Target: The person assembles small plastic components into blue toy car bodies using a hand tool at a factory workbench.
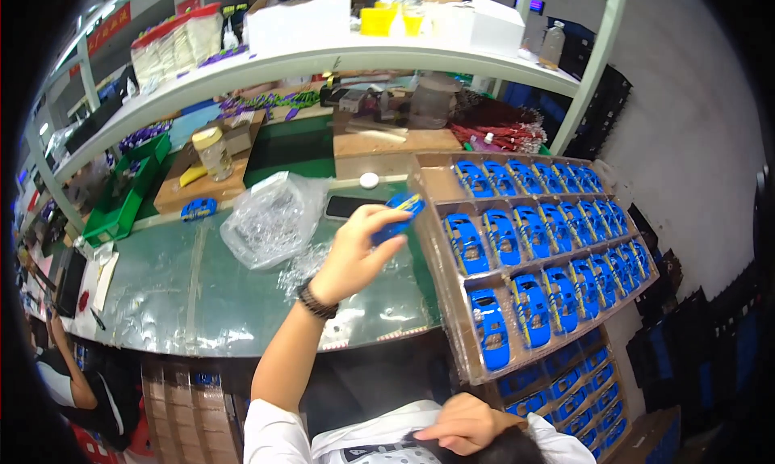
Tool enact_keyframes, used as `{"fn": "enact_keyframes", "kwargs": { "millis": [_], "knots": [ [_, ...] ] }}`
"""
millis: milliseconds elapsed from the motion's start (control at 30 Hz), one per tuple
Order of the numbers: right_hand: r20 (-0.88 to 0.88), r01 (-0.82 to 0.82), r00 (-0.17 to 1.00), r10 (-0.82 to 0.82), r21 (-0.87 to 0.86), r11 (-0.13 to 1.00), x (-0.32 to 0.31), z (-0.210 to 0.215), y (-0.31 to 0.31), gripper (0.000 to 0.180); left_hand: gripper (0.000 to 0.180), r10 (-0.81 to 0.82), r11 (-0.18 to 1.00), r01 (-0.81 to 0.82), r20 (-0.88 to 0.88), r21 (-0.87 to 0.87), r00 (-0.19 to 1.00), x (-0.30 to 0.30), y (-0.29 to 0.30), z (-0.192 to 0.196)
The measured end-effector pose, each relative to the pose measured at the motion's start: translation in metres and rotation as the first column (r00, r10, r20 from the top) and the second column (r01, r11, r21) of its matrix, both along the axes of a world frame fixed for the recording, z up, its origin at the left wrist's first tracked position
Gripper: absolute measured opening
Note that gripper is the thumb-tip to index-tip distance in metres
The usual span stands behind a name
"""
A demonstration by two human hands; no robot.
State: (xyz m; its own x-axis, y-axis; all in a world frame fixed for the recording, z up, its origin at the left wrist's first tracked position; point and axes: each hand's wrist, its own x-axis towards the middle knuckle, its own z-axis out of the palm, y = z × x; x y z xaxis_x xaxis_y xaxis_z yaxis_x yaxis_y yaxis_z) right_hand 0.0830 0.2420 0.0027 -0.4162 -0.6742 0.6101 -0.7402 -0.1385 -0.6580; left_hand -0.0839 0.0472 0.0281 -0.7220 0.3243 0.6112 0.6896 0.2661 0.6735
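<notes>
My left hand (359,250), with a dark beaded bracelet on its wrist, reaches over the green tabletop. Its thumb and fingers grip a blue toy car body (410,205) with yellow markings, beside the left edge of a divided cardboard tray (442,262). Rows of similar blue car bodies (530,310) stand in that tray. Close to my white shirt is my right hand (464,424), its fingers mostly curled and pressed together; whatever it may hold is hidden.
A plastic bag (274,220) of small clear parts, a phone (353,208) and a white cap (369,180) lie on the green table (161,278). One blue car (198,209) sits farther left. A shelf (339,56) spans above. Another person (89,391) works at lower left.
</notes>
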Motion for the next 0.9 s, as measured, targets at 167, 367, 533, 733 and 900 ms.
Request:
{"fn": "enact_keyframes", "kwargs": {
  "millis": [167,367,533,733,900],
  "knots": [
    [0.082,0.174,0.973,-0.218,0.365,0.914,0.01,0.052,0.075,0.031,0.032,0.032,0.946,-0.099,-0.216,-0.309,0.976,-0.073,0.074,-0.013],
    [0.109,0.966,-0.157,-0.982,0.223,-0.13,0.031,0.008,0.154,0.026,0.025,0.143,0.846,-0.158,-0.069,-0.509,0.987,-0.126,0.11,-0.045],
    [-0.102,0.693,-0.605,-0.79,0.422,-0.585,0.073,-0.083,0.229,0.025,0.033,0.161,0.842,-0.092,0.085,-0.531,0.983,-0.137,0.084,-0.063],
    [0.309,0.9,-0.364,-0.879,0.359,-0.247,0.079,-0.146,0.198,0.03,0.04,-0.306,0.784,0.223,-0.048,-0.58,0.951,0.02,0.116,-0.025],
    [0.603,0.985,-0.111,-0.79,-0.041,-0.17,0.012,-0.118,0.182,0.05,0.026,-0.388,0.897,0.27,-0.33,-0.351,0.861,0.108,0.12,-0.051]
  ]
}}
